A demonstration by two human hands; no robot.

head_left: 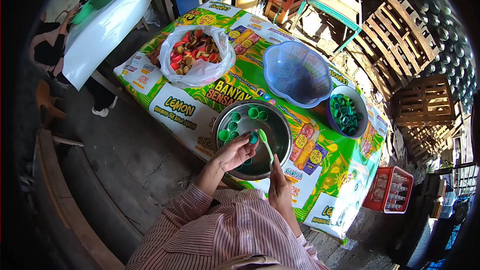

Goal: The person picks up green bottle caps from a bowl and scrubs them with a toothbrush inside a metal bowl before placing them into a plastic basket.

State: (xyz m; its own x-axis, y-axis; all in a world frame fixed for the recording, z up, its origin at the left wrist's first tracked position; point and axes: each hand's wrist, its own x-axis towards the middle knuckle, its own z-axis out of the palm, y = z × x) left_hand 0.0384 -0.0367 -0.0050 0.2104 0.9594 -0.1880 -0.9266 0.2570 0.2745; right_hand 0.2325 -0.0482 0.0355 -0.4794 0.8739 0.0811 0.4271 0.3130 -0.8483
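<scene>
Over the metal basin (285, 132) my left hand (234, 152) pinches a green bottle cap (254, 136) between thumb and fingers. My right hand (280, 188) is wrapped round the lower handle of a green toothbrush (266, 145), whose head points up beside the cap. Several more green caps (253, 113) lie in the basin, most of them along its left and far sides. The basin rests near the table's front edge, right before my body.
On the patterned table cover (182, 112) stand a white plastic bag (220, 72) of red and tan caps, a blue basket (295, 65) and a purple bowl (363, 110) of green caps. A red crate (378, 202) of bottles is at right. Another person (47, 45) sits at the left table.
</scene>
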